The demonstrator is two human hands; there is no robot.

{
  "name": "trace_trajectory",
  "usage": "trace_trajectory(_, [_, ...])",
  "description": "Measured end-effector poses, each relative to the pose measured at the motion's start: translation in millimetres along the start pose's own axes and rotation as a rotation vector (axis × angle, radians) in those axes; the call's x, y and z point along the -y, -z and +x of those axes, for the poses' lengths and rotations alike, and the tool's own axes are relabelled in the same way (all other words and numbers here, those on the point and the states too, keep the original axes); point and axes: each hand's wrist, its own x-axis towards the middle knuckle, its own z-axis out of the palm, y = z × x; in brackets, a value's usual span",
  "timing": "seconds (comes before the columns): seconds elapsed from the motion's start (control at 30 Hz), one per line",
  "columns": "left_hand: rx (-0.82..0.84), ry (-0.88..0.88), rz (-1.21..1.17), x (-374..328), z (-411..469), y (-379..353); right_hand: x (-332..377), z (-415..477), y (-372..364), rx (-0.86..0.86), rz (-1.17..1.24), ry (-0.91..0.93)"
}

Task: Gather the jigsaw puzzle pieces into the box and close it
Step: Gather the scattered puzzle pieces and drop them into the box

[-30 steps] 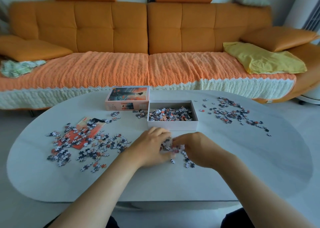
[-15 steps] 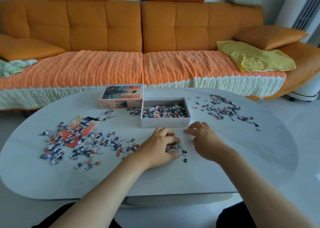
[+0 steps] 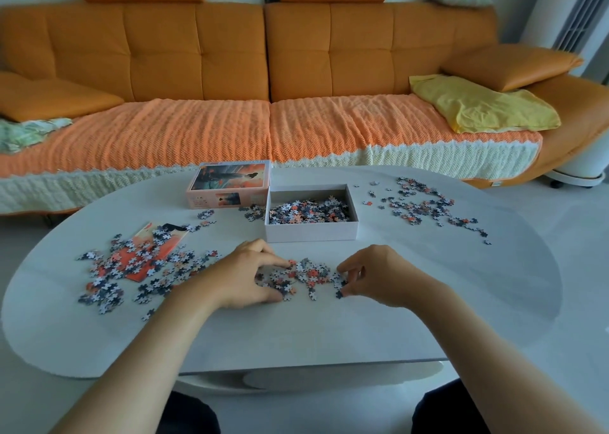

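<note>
Head view. One counter (image 3: pixel 428 318). One open box (image 3: pixel 311 231) at mid-counter, part-filled. One lid (image 3: pixel 227 183) just beside it, on its left. One printed sheet (image 3: pixel 145 246) under the left scatter (image 3: pixel 108 288).

Loose groups: three, namely left scatter, right scatter (image 3: pixel 425 206) and centre pile (image 3: pixel 306 274) near the box front.

Two hands. Left hand (image 3: pixel 244 278): grip curled round the pile's left edge. Right hand (image 3: pixel 379 275): grip pinching pieces at its right edge.

Judgement: draw both hands inward, compact the pile, scoop low, lift over the near wall. Strays are likely.

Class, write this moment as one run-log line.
step: gathering centre pile | left hand: cups pile | right hand: pinches pile edge | box: open, partly filled | lid: beside box, off
</note>
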Motion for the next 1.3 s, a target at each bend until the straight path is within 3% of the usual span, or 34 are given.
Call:
trace_trajectory(0.2, [-0.096, -0.019, -0.067, -8.8, 8.4, -13.0, 16.2, 15.8, -14.3, -0.068, 0.022, -0.009])
trace_trajectory(0.33, [-0.064, 0.033, -0.047, -8.3, 10.5, -11.8, 15.0, 17.9, -7.8, -0.008, 0.054, -0.047])
trace_trajectory(0.43, [0.021, 0.046, 0.102, -9.7, 12.8, -15.6, 16.2, 19.6, -8.8, 0.083, -0.115, -0.046])
trace_trajectory(0.53, [0.004, -0.003, 0.108, -12.8, 20.3, -18.3, 26.0, 25.8, -14.0, 0.071, -0.186, -0.036])
trace_trajectory(0.97, [-0.159, -0.073, -0.027, -16.2, 34.9, -15.7, 43.7, 49.2, -15.6, -0.041, -0.016, 0.003])
trace_trajectory(1.3, [-0.160, 0.056, -0.188, -15.4, 38.9, -3.3, 43.9, 60.0, -7.3, -0.007, 0.123, -0.014])
